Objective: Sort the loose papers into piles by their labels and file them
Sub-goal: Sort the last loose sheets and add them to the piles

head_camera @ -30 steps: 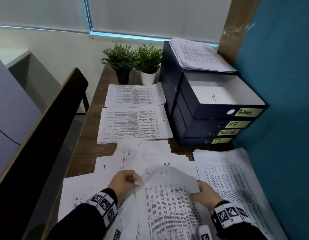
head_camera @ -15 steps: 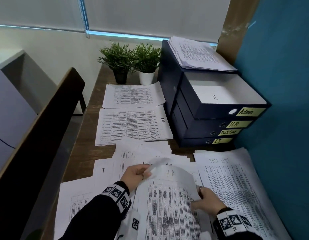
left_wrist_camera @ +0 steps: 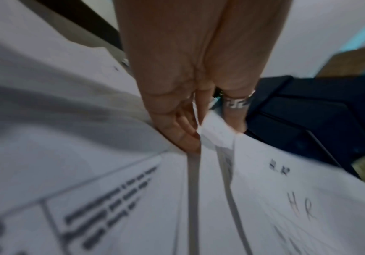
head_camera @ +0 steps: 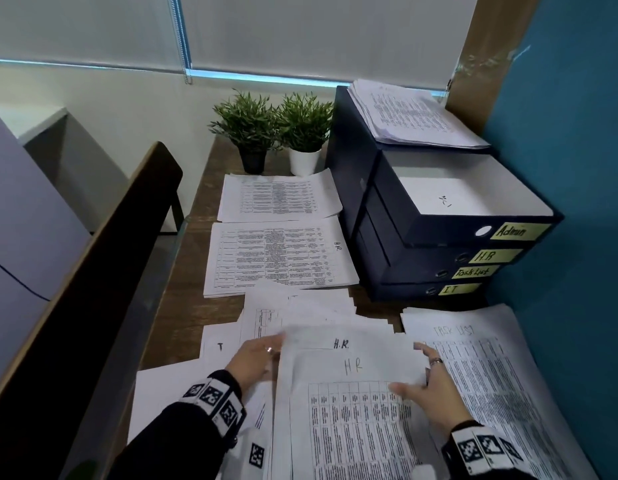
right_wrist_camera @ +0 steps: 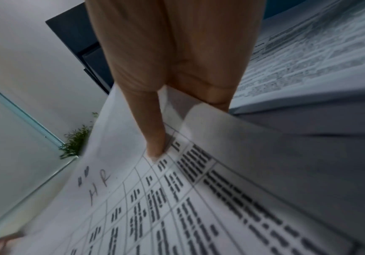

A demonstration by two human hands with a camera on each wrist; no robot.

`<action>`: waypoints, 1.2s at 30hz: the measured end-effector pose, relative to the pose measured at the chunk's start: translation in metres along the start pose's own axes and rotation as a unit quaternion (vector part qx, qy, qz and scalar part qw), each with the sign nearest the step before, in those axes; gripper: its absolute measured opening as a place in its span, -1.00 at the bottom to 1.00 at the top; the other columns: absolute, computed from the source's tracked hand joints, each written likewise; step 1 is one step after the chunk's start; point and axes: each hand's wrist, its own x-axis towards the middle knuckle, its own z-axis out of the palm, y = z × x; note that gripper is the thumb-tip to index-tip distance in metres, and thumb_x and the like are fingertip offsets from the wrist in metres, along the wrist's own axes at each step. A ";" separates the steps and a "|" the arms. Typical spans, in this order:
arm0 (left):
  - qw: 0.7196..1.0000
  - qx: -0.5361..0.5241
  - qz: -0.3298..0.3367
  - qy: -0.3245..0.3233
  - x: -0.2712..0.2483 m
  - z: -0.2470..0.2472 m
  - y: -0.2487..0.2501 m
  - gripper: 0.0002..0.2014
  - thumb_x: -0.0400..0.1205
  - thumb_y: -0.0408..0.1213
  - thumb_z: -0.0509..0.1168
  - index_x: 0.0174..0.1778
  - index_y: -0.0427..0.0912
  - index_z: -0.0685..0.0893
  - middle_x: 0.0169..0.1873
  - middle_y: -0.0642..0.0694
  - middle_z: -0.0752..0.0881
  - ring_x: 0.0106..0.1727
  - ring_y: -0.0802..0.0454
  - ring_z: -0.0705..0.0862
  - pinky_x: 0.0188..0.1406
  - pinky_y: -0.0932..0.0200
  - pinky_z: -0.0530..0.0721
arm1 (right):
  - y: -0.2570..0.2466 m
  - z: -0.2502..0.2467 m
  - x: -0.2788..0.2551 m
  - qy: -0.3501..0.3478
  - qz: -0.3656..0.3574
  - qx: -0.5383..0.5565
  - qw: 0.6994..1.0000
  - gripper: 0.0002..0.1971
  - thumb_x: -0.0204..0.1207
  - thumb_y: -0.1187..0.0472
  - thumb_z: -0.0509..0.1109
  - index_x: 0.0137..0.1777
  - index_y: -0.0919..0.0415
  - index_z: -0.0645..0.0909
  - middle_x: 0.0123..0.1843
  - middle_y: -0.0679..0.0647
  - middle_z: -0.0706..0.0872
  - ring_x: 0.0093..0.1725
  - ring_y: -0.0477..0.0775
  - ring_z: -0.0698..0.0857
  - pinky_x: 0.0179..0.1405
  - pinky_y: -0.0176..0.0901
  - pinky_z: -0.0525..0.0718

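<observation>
A printed sheet marked HR (head_camera: pixel 352 367) lies on top of the loose papers at the desk's near edge, held by both hands. My left hand (head_camera: pixel 262 351) grips its left edge; the left wrist view shows the edge running between the fingers (left_wrist_camera: pixel 177 131) and the ringed thumb. My right hand (head_camera: pixel 416 375) pinches its right edge, thumb (right_wrist_camera: pixel 155 146) on top and fingers underneath. Another H.R. sheet (head_camera: pixel 340 344) peeks out just behind. An HR pile (head_camera: pixel 276 258) lies mid-desk, and a Task List pile (head_camera: pixel 491 375) is at the right.
Stacked dark file boxes (head_camera: pixel 421 265) labelled Admin, HR, Task List and IT stand at the right, the top one open, with papers (head_camera: pixel 411 116) on the stack. Another pile (head_camera: pixel 279 199) and two potted plants (head_camera: pixel 276 133) sit behind. A dark board (head_camera: pixel 93 289) borders the left, a teal wall (head_camera: pixel 577 168) the right.
The curled, lifted sheet has been laid out flat, showing its HR label. My left hand has shifted to its left edge and my right hand to its right edge.
</observation>
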 end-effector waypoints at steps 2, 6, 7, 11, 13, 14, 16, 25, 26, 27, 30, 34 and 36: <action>0.999 0.028 0.010 0.044 0.008 0.007 -0.006 -0.67 0.63 -0.49 0.25 0.31 -0.20 0.58 0.05 -0.20 0.71 0.04 -0.08 0.66 0.12 -0.02 0.65 | -0.001 -0.002 0.000 -0.045 0.002 -0.030 0.999 -0.64 0.30 0.48 0.52 0.04 0.16 0.60 -0.07 0.09 0.74 -0.01 0.07 0.69 -0.03 -0.13 0.68; 0.990 0.101 0.025 0.090 0.028 0.016 -0.014 -0.47 0.65 -0.29 0.26 0.55 -0.21 0.31 0.25 -0.16 0.55 0.42 -0.12 0.46 0.45 0.12 0.34 | 0.000 -0.005 0.002 -0.089 -0.018 -0.077 0.993 -0.70 0.30 0.63 0.43 -0.47 0.25 0.59 -0.38 0.10 0.67 -0.24 0.12 0.62 -0.16 -0.07 0.63; 0.986 0.135 0.027 0.095 0.035 0.016 -0.013 -0.48 0.68 -0.20 0.20 0.57 -0.18 0.29 0.32 -0.18 0.55 0.46 -0.10 0.43 0.47 0.12 0.30 | 0.001 -0.005 0.002 -0.086 -0.010 -0.072 0.994 -0.69 0.29 0.66 0.42 -0.50 0.27 0.57 -0.38 0.12 0.67 -0.21 0.14 0.63 -0.17 -0.10 0.64; 0.935 0.347 0.041 0.065 0.058 0.011 -0.006 -0.58 0.73 -0.23 0.05 0.54 -0.04 0.30 0.48 -0.14 0.45 0.46 -0.05 0.44 0.45 0.17 0.35 | 0.007 -0.007 0.005 -0.101 0.006 -0.059 0.993 -0.58 0.33 0.73 0.31 -0.55 0.24 0.61 -0.32 0.13 0.72 -0.26 0.09 0.68 -0.37 -0.18 0.67; 0.903 0.423 0.050 0.060 0.066 0.006 0.001 -0.63 0.67 -0.32 0.10 0.40 0.01 0.41 0.33 -0.15 0.54 0.23 -0.04 0.57 0.29 0.16 0.50 | 0.008 -0.007 0.005 -0.106 0.003 -0.063 0.992 -0.56 0.34 0.73 0.31 -0.56 0.22 0.62 -0.30 0.15 0.72 -0.29 0.06 0.69 -0.39 -0.20 0.67; 0.882 0.465 0.049 0.059 0.067 0.005 0.007 -0.67 0.64 -0.35 0.13 0.30 0.05 0.45 0.24 -0.14 0.53 0.17 -0.04 0.55 0.23 0.15 0.53 | 0.007 -0.007 0.006 -0.105 -0.001 -0.066 0.992 -0.57 0.33 0.71 0.34 -0.56 0.21 0.62 -0.30 0.15 0.72 -0.29 0.05 0.68 -0.38 -0.18 0.68; 0.842 0.534 0.050 0.064 0.067 0.006 0.015 -0.71 0.58 -0.40 0.18 0.09 0.10 0.50 0.09 -0.08 0.42 0.27 -0.07 0.44 0.25 0.09 0.50 | 0.006 -0.009 0.007 -0.103 -0.008 -0.082 0.991 -0.60 0.29 0.67 0.42 -0.56 0.17 0.60 -0.30 0.15 0.72 -0.26 0.06 0.69 -0.31 -0.12 0.71; 0.816 0.553 0.019 -0.167 0.046 -0.004 0.033 -0.76 0.46 -0.63 0.15 -0.31 -0.20 0.57 -0.40 0.01 0.53 -0.16 0.05 0.53 -0.34 0.29 0.39 | -0.007 -0.004 0.002 -0.039 -0.012 -0.059 0.997 -0.60 0.25 0.42 0.57 0.03 0.18 0.53 0.09 -0.05 0.59 0.03 -0.04 0.65 -0.10 -0.32 0.72; 0.822 0.544 0.003 -0.168 0.045 -0.004 0.034 -0.76 0.49 -0.59 0.18 -0.36 -0.16 0.55 -0.41 0.03 0.54 -0.16 0.01 0.55 -0.35 0.30 0.40 | -0.008 -0.002 0.002 -0.045 -0.011 -0.061 0.997 -0.59 0.26 0.43 0.57 0.01 0.13 0.50 0.09 -0.04 0.58 0.00 -0.07 0.66 -0.19 -0.40 0.70; 0.837 0.526 -0.007 -0.151 0.048 -0.004 0.034 -0.80 0.55 -0.50 0.22 -0.33 -0.15 0.59 -0.32 0.02 0.59 -0.08 -0.04 0.61 -0.27 0.29 0.47 | -0.008 0.000 0.002 -0.050 -0.008 -0.072 0.996 -0.57 0.27 0.43 0.57 0.02 0.11 0.47 0.08 -0.02 0.60 -0.04 -0.10 0.67 -0.25 -0.44 0.68; 0.895 0.441 0.068 -0.027 0.056 -0.002 0.031 -0.69 0.68 -0.16 0.19 0.21 -0.27 0.65 0.22 -0.07 0.62 0.34 -0.12 0.55 0.34 0.08 0.50 | -0.002 0.005 0.007 -0.044 0.013 -0.147 0.988 -0.53 0.27 0.40 0.57 0.09 0.16 0.44 0.04 0.13 0.66 -0.11 -0.04 0.70 -0.25 -0.27 0.74; 0.829 0.540 0.142 0.023 0.069 -0.003 0.012 -0.76 0.48 -0.37 0.43 0.01 -0.42 0.71 -0.05 0.11 0.60 0.07 0.32 0.57 0.02 0.57 0.49 | -0.001 0.010 0.012 -0.046 0.007 -0.152 0.987 -0.49 0.22 0.51 0.54 -0.04 0.07 0.36 0.18 0.26 0.54 -0.22 0.08 0.74 -0.40 -0.31 0.71; 0.826 0.544 0.147 0.006 0.072 0.000 0.012 -0.72 0.39 -0.37 0.51 0.00 -0.31 0.73 -0.10 0.12 0.57 0.00 0.39 0.47 -0.10 0.56 0.49 | -0.003 0.012 0.012 -0.043 -0.002 -0.151 0.988 -0.43 0.20 0.55 0.54 0.05 0.11 0.34 0.27 0.18 0.45 -0.24 0.02 0.72 -0.36 -0.37 0.69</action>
